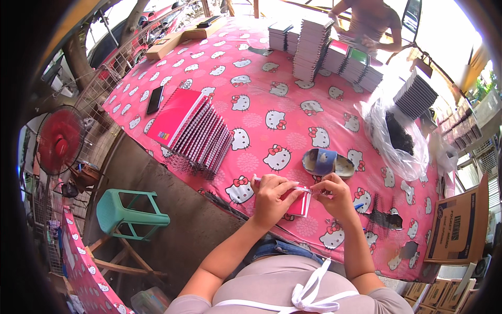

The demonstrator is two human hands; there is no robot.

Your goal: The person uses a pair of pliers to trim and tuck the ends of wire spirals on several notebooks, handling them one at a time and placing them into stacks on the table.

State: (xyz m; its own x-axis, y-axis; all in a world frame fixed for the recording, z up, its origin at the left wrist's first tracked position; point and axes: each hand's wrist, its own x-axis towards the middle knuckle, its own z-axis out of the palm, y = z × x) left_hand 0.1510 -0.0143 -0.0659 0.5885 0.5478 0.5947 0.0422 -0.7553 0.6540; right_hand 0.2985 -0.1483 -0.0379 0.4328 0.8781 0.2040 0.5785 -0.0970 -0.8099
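My left hand [273, 199] is closed on a small red notebook [300, 209] near the table's front edge, its fingers along the bound edge. At the right end of that edge, my right hand [337, 196] has its fingers pinched together around what looks like a thin spiral coil [314, 191]; the fingers hide much of it. Just beyond my hands lies a blue patterned container [319, 161], tipped on its side. To the left stands a tall pile of red spiral notebooks [198, 131]. A blue pen [359, 206] lies beside my right hand.
Stacks of notebooks [312, 49] stand at the far side, near another person [368, 23]. A clear plastic bag [389, 154] holds black coils at right, by a cardboard box [460, 222]. A phone [155, 100], green stool [130, 212] and red fan [60, 140] are left.
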